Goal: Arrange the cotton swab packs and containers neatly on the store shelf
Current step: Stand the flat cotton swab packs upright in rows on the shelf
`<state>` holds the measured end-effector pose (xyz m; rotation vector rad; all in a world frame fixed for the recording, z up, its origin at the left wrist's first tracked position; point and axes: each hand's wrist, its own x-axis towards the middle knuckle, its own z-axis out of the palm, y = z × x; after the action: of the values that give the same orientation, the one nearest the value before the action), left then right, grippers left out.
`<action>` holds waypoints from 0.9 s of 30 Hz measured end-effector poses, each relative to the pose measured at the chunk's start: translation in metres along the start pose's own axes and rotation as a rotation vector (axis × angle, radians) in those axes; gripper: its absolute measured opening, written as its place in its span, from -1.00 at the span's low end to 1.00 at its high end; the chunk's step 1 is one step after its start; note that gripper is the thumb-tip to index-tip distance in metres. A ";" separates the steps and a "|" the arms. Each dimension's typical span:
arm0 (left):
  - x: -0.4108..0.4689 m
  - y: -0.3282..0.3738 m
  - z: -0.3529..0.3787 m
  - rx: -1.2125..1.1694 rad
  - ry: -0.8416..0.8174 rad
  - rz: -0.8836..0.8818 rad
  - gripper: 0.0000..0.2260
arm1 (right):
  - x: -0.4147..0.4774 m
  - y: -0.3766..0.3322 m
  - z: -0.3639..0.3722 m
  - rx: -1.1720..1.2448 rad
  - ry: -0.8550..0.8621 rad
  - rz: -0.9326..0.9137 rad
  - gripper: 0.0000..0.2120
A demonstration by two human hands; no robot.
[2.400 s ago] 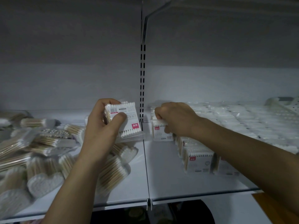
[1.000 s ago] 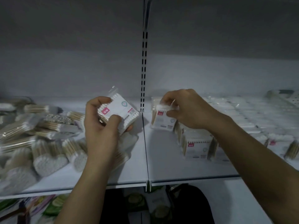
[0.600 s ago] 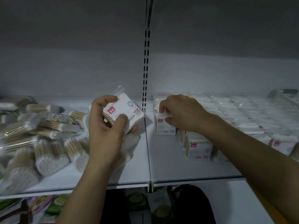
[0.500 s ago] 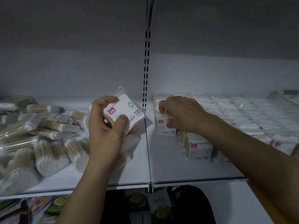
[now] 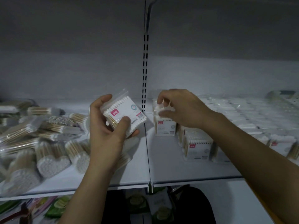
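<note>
My left hand [image 5: 106,131] grips a square cotton swab pack [image 5: 126,113] with a pink label, held tilted above the left shelf board. My right hand [image 5: 181,109] pinches the plastic top of an upright swab pack [image 5: 165,126] that stands at the far left of the right shelf board [image 5: 169,167]. Another upright pack [image 5: 198,147] stands in front and to the right of it, partly behind my forearm. Flat white packs [image 5: 242,113] cover the shelf further right.
A loose heap of wooden-stick swab bags and heart-shaped containers [image 5: 48,164] fills the left shelf board. A slotted metal upright [image 5: 145,70] divides the two bays. Green packets [image 5: 56,207] lie on the lower shelf. A shelf overhead limits height.
My right hand rose a little and now pinches the pack's plastic top with its fingers spread. The left hand keeps the same tilted pack, nearly still.
</note>
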<state>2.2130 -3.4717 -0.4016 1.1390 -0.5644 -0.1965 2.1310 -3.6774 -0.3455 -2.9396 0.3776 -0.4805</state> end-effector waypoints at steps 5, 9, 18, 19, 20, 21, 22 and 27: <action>-0.007 0.002 0.008 0.003 -0.032 0.005 -0.41 | -0.026 -0.037 -0.005 0.577 0.210 0.065 -0.72; -0.015 0.004 0.009 0.095 -0.146 0.042 -0.35 | -0.043 -0.046 0.007 0.837 0.230 0.036 -0.56; -0.029 -0.009 0.014 0.079 -0.054 0.124 -0.56 | -0.059 -0.013 -0.025 0.702 0.251 0.088 -0.69; -0.030 -0.012 0.014 0.071 -0.031 0.150 -0.57 | -0.058 -0.007 -0.029 0.647 0.248 0.107 -0.67; -0.033 -0.015 0.015 0.070 -0.010 0.177 -0.55 | -0.057 -0.002 -0.031 0.577 0.232 0.124 -0.65; -0.035 -0.018 0.016 0.072 0.006 0.203 -0.52 | -0.055 0.001 -0.031 0.496 0.207 0.137 -0.63; -0.038 -0.021 0.017 0.078 0.015 0.227 -0.49 | -0.053 0.003 -0.030 0.409 0.175 0.141 -0.61; -0.044 -0.036 0.023 0.162 0.023 0.330 -0.42 | -0.038 0.005 -0.010 0.078 -0.005 0.046 -0.67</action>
<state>2.1687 -3.4867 -0.4410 1.1849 -0.7481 0.1488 2.0919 -3.6726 -0.3478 -2.8494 0.4156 -0.4707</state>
